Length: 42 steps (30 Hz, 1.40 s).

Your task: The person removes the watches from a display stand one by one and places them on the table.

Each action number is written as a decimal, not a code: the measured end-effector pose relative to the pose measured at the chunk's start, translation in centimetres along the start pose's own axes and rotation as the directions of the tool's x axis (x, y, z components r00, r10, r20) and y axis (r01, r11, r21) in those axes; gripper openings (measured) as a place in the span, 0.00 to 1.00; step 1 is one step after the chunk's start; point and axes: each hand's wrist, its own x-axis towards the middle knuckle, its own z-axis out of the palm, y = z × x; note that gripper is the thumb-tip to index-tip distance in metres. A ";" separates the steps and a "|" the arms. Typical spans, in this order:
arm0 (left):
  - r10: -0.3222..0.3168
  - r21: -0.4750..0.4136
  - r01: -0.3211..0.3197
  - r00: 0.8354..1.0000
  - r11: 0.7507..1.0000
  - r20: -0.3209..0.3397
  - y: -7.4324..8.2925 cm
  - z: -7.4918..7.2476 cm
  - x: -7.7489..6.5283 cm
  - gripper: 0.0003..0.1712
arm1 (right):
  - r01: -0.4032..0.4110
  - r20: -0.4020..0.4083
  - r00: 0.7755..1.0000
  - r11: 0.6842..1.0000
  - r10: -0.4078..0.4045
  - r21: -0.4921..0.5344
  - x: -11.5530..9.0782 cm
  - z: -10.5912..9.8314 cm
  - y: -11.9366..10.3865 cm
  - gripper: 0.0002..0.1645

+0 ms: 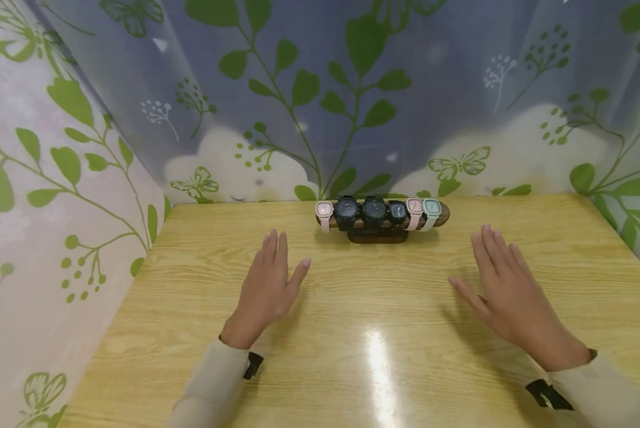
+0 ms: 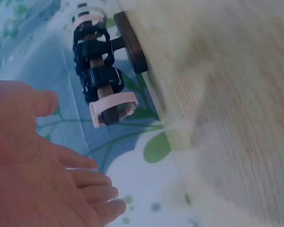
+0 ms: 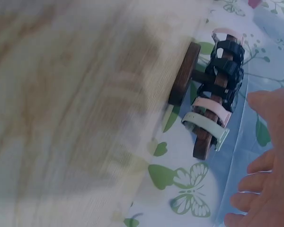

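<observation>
A dark wooden watch stand (image 1: 377, 236) stands at the back of the table, its bar carrying several wristwatches. From left to right in the head view come a pink watch (image 1: 324, 210), black watches (image 1: 374, 209), another pink watch (image 1: 414, 207) and a mint green watch (image 1: 432, 208) at the right end. My left hand (image 1: 267, 284) is held in front and left of the stand, fingers straight and thumb spread. On the other side my right hand (image 1: 512, 291) mirrors it, its fingers extended. Neither hand touches the stand or a watch.
The light wooden table (image 1: 330, 333) reaches back to a curtain (image 1: 432, 77) with leaves and butterflies, close behind the stand. A similarly patterned wall covering (image 1: 41, 178) borders the left side. Dark bands (image 1: 548, 395) circle both sleeved wrists.
</observation>
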 end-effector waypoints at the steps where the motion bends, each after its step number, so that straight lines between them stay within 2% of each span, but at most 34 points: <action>1: -0.006 -0.040 0.006 1.000 0.999 0.010 -0.2 -0.1 0.3 0.45 | 0.001 -0.008 1.000 1.000 -0.001 0.005 0.2 0.0 0.2 0.52; 5: -0.045 -0.200 0.058 0.997 0.978 0.066 -0.8 -0.7 1.7 0.44 | 0.027 -0.045 0.999 1.000 -0.026 0.016 0.9 0.0 1.0 0.52; 9: -0.094 -0.320 0.127 0.989 0.939 0.116 -1.4 -1.0 3.3 0.42 | 0.024 -0.032 0.999 0.999 -0.023 0.037 1.7 -0.1 1.7 0.52; 13: -0.133 -0.431 0.178 0.982 0.885 0.132 -1.9 -0.9 4.8 0.40 | -0.007 0.005 1.000 0.997 0.006 0.078 2.6 -0.2 2.3 0.52; 18: -0.170 -0.579 0.231 0.973 0.782 0.158 -2.0 -0.7 6.5 0.37 | -0.008 0.010 1.000 0.991 0.006 0.132 3.9 0.0 3.0 0.52; 24: -0.225 -0.688 0.294 0.955 0.664 0.192 -2.1 -0.3 8.1 0.33 | -0.044 0.036 0.999 0.981 0.038 0.191 5.5 -0.2 3.2 0.52; 28: -0.229 -0.769 0.315 0.948 0.556 0.223 -2.2 -0.2 8.8 0.31 | -0.052 0.042 0.998 0.973 0.044 0.224 6.6 -0.2 3.1 0.52; 33: -0.210 -0.838 0.322 0.945 0.440 0.252 -2.0 -0.1 9.3 0.29 | -0.072 0.069 0.996 0.962 0.055 0.264 8.0 -0.1 3.1 0.52; 37: -0.186 -0.873 0.315 0.947 0.371 0.262 -1.9 0.1 9.6 0.27 | -0.099 0.081 0.994 0.956 0.080 0.278 8.8 0.0 3.0 0.51; 42: -0.180 -0.881 0.335 0.940 0.334 0.289 -1.7 0.3 10.0 0.24 | -0.107 0.078 0.993 0.950 0.088 0.293 9.5 0.6 3.3 0.48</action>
